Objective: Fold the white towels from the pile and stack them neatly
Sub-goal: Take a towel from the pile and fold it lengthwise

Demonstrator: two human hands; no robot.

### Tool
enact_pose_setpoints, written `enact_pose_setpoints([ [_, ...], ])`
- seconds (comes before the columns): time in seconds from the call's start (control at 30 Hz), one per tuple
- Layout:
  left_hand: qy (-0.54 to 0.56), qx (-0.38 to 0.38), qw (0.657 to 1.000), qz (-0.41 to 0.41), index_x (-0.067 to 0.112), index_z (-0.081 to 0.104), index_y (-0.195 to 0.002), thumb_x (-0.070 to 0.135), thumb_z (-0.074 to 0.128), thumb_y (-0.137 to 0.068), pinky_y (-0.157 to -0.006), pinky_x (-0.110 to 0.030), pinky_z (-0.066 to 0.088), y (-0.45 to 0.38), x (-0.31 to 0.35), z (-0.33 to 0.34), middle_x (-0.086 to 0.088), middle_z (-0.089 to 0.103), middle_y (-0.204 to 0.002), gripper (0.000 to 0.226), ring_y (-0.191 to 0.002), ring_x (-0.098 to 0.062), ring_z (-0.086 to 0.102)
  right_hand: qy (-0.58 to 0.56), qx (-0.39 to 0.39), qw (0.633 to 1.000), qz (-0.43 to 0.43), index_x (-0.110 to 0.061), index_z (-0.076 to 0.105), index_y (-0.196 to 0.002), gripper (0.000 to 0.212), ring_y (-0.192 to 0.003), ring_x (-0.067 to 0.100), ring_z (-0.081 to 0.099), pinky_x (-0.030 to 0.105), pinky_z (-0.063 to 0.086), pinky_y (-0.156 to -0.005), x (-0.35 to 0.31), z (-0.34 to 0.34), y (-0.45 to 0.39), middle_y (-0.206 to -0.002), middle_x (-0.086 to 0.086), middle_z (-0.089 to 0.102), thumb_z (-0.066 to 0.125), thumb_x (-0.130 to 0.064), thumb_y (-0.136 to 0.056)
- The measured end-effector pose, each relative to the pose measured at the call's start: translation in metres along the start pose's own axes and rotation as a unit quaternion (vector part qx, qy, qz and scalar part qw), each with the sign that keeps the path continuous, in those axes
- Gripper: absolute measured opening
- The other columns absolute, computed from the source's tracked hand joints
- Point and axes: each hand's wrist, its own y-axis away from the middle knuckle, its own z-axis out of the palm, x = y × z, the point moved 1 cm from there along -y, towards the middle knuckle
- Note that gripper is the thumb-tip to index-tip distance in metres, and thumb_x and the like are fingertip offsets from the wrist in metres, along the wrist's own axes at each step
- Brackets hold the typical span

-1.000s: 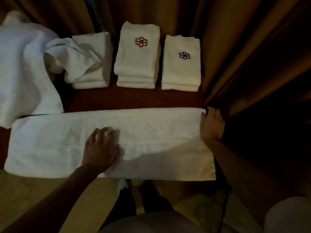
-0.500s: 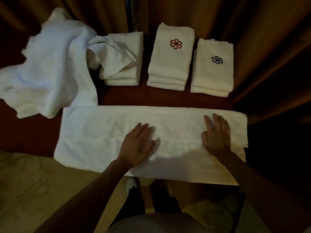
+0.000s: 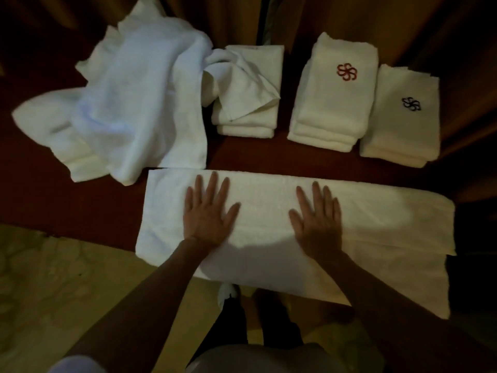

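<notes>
Head | left hand, right hand flat on towel

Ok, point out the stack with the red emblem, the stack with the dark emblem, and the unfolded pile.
red-emblem stack (image 3: 330,103): head view, bare top face below the emblem.
dark-emblem stack (image 3: 398,130): head view, top face below the emblem.
unfolded pile (image 3: 139,103): head view, middle of the crumpled cloth.

Both the left hand and the right hand are now laid flat, leftward of before, on the long towel.
</notes>
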Motion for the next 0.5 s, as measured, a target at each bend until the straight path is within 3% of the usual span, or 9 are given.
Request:
enact_pose_setpoints([
  [0.1, 0.008, 0.019, 0.998, -0.061, 0.029, 0.007, -0.159, 0.064, 0.013, -0.098, -0.123, -0.049, 0.003, 0.003, -0.053, -0.011, -0.001, 0.001, -0.166, 0.070, -0.152, -0.029, -0.007, 0.020, -0.009, 1.000, 0.004, -0.021, 0.034, -0.153, 0.059, -0.147, 0.038, 0.022, 0.056, 0.020, -0.118, -0.003, 0.001, -0.002, -0.160, 0.017, 0.025, 0.026, -0.050, -0.102],
  [0.23, 0.003, 0.017, 0.998, -0.053, 0.028, 0.011, -0.158, 0.063, 0.013, -0.098, -0.121, -0.051, 0.011, -0.001, -0.096, -0.021, -0.001, 0.005, -0.166, 0.070, -0.153, -0.025, 0.001, 0.030, -0.020, 0.999, -0.001, -0.020, 0.033, -0.154, 0.059, -0.148, 0.039, 0.021, 0.058, 0.022, -0.117, -0.001, -0.003, -0.003, -0.160, 0.018, 0.024, 0.029, -0.048, -0.102],
  [0.4, 0.006, 0.016, 0.998, -0.065, 0.026, 0.010, -0.158, 0.065, 0.011, -0.097, -0.120, -0.051, 0.015, -0.008, -0.108, -0.022, -0.002, 0.008, -0.166, 0.073, -0.151, -0.032, 0.009, 0.027, -0.024, 0.999, 0.029, -0.014, 0.034, -0.152, 0.064, -0.145, 0.041, 0.026, 0.059, 0.023, -0.117, -0.019, -0.013, -0.005, -0.158, 0.021, 0.027, 0.031, -0.050, -0.099],
  [0.5, 0.010, 0.024, 0.998, -0.056, 0.022, 0.013, -0.158, 0.065, 0.012, -0.096, -0.118, -0.051, 0.017, -0.017, -0.119, -0.026, -0.007, 0.013, -0.165, 0.076, -0.150, -0.033, 0.012, 0.037, -0.015, 0.998, -0.040, -0.011, 0.047, -0.144, 0.067, -0.138, 0.039, 0.038, 0.056, 0.029, -0.114, -0.026, -0.017, 0.007, -0.151, 0.020, 0.040, 0.034, -0.058, -0.098],
])
